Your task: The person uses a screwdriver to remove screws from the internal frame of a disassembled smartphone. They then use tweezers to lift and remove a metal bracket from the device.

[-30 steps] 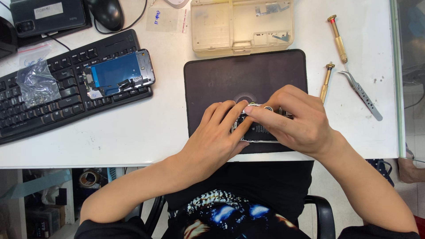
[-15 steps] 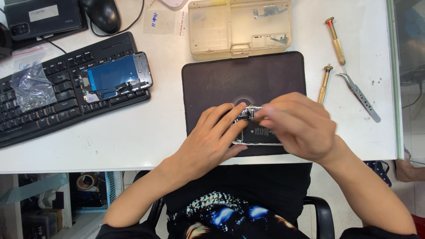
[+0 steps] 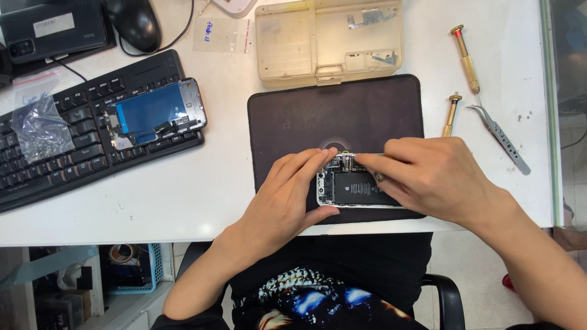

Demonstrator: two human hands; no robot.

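An opened phone body point(image 3: 354, 188) with a black battery showing lies on a dark mat point(image 3: 336, 116) near the table's front edge. My left hand point(image 3: 287, 198) grips its left end, fingers reaching over the top corner. My right hand point(image 3: 437, 177) covers the phone's right part and pinches a thin metal tool whose tip meets the phone's top edge near the left fingertips. The tool itself is mostly hidden.
A phone screen panel point(image 3: 156, 113) rests on a black keyboard point(image 3: 73, 140). A clear parts box point(image 3: 327, 40) stands behind the mat. Two small screwdrivers point(image 3: 465, 58) point(image 3: 451, 113) and tweezers point(image 3: 501, 137) lie right. A mouse point(image 3: 134, 23) and plastic bag point(image 3: 40, 128) are at left.
Both hands stay on the phone. The right hand's fingers have shifted slightly, exposing more of the battery, with the fingertips now at the phone's top edge.
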